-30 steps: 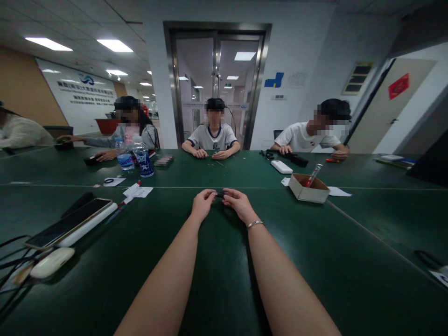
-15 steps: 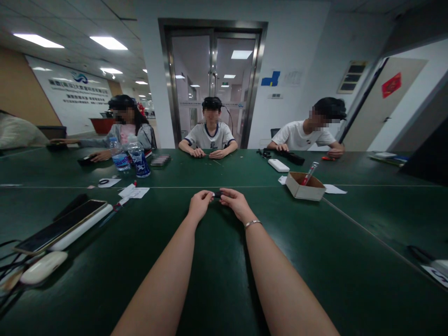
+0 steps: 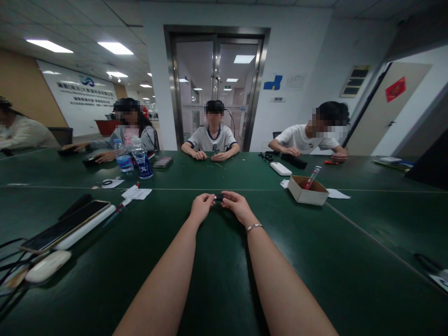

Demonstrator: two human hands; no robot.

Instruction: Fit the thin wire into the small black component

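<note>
Both of my hands meet over the dark green table, arms stretched forward. Between them is a small black object (image 3: 219, 198) with a silvery end toward the left; its exact kind is too small to make out. My left hand (image 3: 203, 205) pinches the silvery end with thumb and fingertips. Closed on the black end is my right hand (image 3: 238, 205), which has a silver bracelet (image 3: 254, 227) at the wrist. Fingers cover part of the object at both ends.
An open cardboard box (image 3: 308, 196) holding a red-and-clear tube stands front right, near a white power bank (image 3: 280, 169). On the left lie a phone (image 3: 66, 226), a white case (image 3: 48, 267) and cables. Two bottles (image 3: 142, 161) stand farther back. Several people sit around the table (image 3: 224, 280).
The whole view has shifted slightly right and down as the head moved. My hands keep their grip on the small black object, with little visible change.
</note>
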